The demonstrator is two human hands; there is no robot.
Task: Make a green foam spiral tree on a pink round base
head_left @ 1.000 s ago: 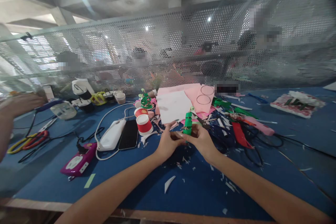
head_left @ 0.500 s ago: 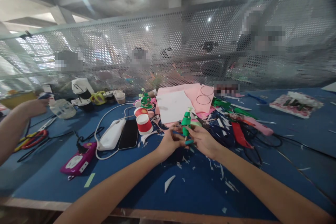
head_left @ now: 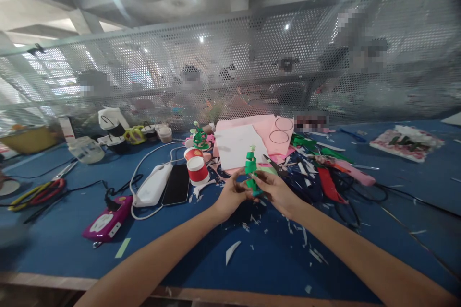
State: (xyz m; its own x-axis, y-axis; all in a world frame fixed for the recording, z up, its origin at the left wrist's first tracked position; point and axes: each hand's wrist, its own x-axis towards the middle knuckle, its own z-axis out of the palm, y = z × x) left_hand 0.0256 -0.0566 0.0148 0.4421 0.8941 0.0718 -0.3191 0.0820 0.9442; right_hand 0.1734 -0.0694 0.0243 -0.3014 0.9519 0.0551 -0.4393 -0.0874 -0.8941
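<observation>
Between both hands a small green paper spiral tree stands upright, a pale star-like piece at its tip. The fingers of my left hand are closed on its lower left side. From the right, my right hand pinches its middle and base. Part of the tree's lower coils is hidden by fingers. Just beyond the hands lie a white sheet and pink paper with drawn circles. White paper scraps are scattered below the hands on the blue table.
Left of the hands are red-and-white paper cups, a black phone, a white power strip, a purple box and scissors. A pink glue gun with a cable lies right. A mesh screen stands behind.
The paper tree has turned and shifted slightly left in my fingers, showing its coils more openly. At far left, another person's arm has drawn back from the clear jar.
</observation>
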